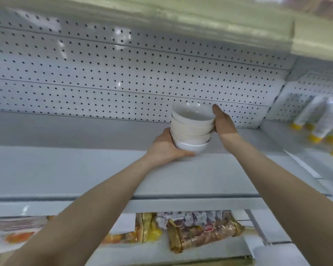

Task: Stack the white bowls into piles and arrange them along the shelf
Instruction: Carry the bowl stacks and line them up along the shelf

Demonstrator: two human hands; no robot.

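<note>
A pile of several white bowls stands on or just over the white shelf, right of the middle; the blur hides any gap. My left hand cups the lowest bowls from the left, thumb under the base. My right hand lies flat against the right side of the upper bowls, fingers straight and pointing up. The top bowl is empty and leans a little to the left.
A white pegboard wall backs the shelf, and another shelf hangs overhead. White tubes with yellow caps lie in the bay to the right. Packaged snacks fill the shelf below.
</note>
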